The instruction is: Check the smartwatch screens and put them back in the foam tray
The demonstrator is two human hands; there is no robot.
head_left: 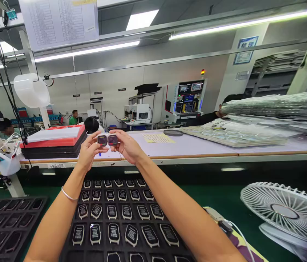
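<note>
Both my arms are stretched forward and raised above a black tray [68,236] full of several small rectangular watch-case parts [112,211]. My left hand [89,151] pinches one small square part with a dark purple face [102,140]. My right hand [127,145] pinches a second, similar part [112,139]. The two parts are held side by side, touching or nearly so, faces toward me. A thin bracelet sits on my left wrist [68,195].
An empty black tray [3,222] lies at lower left. A white desk fan [286,213] stands at lower right. Beyond is a long white bench [197,147] with a red-and-black foam stack [53,143], plastic trays and machines. Other people work in the background.
</note>
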